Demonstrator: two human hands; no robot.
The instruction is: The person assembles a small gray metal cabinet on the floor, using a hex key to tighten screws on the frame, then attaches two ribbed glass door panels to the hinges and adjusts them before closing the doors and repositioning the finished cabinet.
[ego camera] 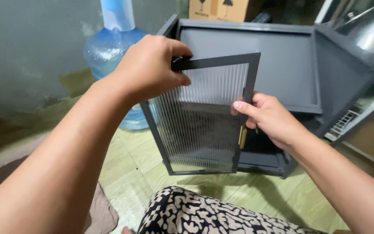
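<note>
Patterned knee point(195, 216) below, both hands grip the ribbed-glass door point(204, 121).

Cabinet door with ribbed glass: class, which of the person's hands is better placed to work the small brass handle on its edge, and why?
Probably the right hand: it grips the cabinet door at the edge just above the brass handle. The left hand holds the top corner, farther away.

Both your arms reach forward. Your left hand point(150, 69) is raised, fingers curled down in a pinch; your right hand point(268, 118) sits lower, thumb pressed forward, fingers wrapped.
</note>
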